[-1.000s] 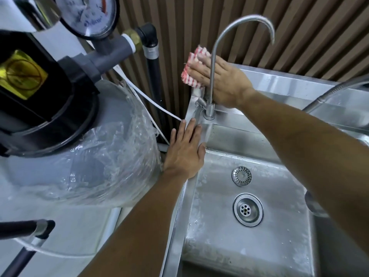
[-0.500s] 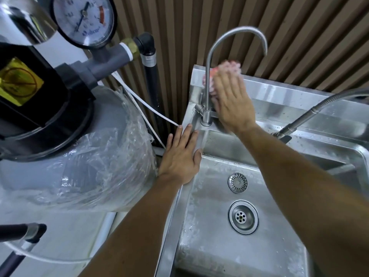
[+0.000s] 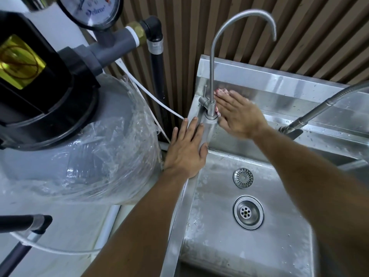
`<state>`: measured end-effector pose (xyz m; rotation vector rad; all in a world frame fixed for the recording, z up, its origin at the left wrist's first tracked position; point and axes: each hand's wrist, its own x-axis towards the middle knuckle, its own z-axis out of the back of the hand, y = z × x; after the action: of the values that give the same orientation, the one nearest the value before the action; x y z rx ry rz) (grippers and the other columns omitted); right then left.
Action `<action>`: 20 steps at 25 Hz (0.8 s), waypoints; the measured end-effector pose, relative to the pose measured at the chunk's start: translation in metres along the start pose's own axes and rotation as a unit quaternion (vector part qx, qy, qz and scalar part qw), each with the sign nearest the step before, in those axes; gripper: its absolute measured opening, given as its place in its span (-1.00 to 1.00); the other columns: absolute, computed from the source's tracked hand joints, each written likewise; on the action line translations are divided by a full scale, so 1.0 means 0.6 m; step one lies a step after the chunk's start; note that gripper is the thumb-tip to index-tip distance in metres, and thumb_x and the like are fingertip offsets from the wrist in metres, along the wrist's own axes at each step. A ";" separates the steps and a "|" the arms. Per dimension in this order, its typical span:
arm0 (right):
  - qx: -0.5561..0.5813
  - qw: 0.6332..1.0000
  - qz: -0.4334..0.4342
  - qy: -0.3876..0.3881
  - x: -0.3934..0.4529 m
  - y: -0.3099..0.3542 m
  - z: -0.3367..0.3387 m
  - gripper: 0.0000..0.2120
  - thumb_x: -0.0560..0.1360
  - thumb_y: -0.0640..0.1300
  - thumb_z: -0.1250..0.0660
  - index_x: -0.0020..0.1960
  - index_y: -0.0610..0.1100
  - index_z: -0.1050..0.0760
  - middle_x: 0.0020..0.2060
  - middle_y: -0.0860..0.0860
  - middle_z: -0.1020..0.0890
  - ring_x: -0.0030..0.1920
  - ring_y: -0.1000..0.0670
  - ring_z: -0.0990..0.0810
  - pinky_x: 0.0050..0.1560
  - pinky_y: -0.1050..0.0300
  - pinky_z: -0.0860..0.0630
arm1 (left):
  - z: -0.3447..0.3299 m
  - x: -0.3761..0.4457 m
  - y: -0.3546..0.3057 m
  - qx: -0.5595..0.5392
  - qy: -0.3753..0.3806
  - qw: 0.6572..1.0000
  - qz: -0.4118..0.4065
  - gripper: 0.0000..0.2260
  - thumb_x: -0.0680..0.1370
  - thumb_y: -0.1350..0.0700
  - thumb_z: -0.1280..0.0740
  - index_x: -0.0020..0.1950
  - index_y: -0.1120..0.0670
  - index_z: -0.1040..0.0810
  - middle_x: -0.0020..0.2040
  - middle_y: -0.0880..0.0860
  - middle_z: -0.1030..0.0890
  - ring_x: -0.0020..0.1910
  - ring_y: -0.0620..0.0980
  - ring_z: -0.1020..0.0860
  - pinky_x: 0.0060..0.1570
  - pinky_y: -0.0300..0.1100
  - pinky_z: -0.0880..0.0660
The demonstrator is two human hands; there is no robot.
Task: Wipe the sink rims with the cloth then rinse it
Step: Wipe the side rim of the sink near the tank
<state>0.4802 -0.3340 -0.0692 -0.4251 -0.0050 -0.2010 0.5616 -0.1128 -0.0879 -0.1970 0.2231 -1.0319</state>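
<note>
the right hand (image 3: 238, 114) lies flat, fingers together and stretched out, pressing a red-and-white cloth (image 3: 219, 91) against the back rim of the stainless steel sink (image 3: 279, 100), right beside the base of the gooseneck faucet (image 3: 211, 76). only the cloth's edge shows, peeking out past the fingertips and along the side of the palm next to the faucet base; the rest is hidden under the hand. the hand looks a little blurred.

the left hand (image 3: 186, 151) is open and holds nothing. it rests palm down on the sink's left rim (image 3: 175, 226) at the back left corner, fingers spread slightly and pointing toward the wall, the thumb hooked over the inner edge of the basin.

in the basin floor a round drain (image 3: 248, 212) sits toward the near side, with a small strainer (image 3: 243, 177) lying just beyond it. the steel is wet, with droplets and streaks on the basin and the back ledge. a flexible metal hose faucet (image 3: 319, 108) comes in from the right, its end over the back ledge.

left of the sink stands a large grey tank wrapped in clear plastic film (image 3: 95, 148), with a black head unit (image 3: 36, 76) on top, a grey pipe fitting (image 3: 117, 45) and a pressure gauge (image 3: 93, 11) above it. a thin white tube (image 3: 151, 96) runs down from the fitting toward the sink corner. behind everything is a wall of brown vertical slats (image 3: 199, 27).
</note>
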 end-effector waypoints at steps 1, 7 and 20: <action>-0.072 0.996 0.048 0.007 0.022 -0.017 0.008 -0.42 0.69 0.11 0.28 0.65 -0.08 0.11 0.63 -0.02 0.09 0.66 0.00 0.14 0.65 -0.05 0.24 | -0.001 -0.001 -0.001 0.005 -0.001 1.000 0.000 -0.43 0.71 -0.13 0.07 0.71 -0.01 0.06 0.71 -0.03 0.18 0.67 0.03 0.25 0.64 0.11 0.19; -0.358 0.909 0.214 -0.009 0.098 -0.031 0.027 -0.39 0.69 -0.02 0.17 0.62 -0.17 0.38 0.64 -0.06 0.29 0.58 -0.08 0.40 0.44 -0.19 0.53 | -0.005 -0.008 -0.002 0.011 -0.013 1.000 -0.003 -0.43 0.71 -0.14 0.09 0.70 0.00 0.05 0.71 -0.02 0.17 0.68 0.04 0.24 0.64 0.09 0.22; 0.107 0.989 -0.062 -0.087 -0.024 -0.008 -0.020 -0.40 0.71 -0.21 -0.09 0.69 -0.04 0.03 0.68 0.00 -0.01 0.65 -0.06 0.18 0.66 -0.14 0.11 | -0.001 -0.003 0.000 0.001 0.002 1.000 0.009 -0.43 0.70 -0.15 0.07 0.71 -0.04 0.04 0.71 -0.06 0.18 0.67 0.02 0.25 0.62 0.04 0.28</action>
<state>0.4644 -0.3406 -0.0786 -0.2262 -0.2225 -0.2816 0.5606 -0.1116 -0.0883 -0.1908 0.2264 -1.0156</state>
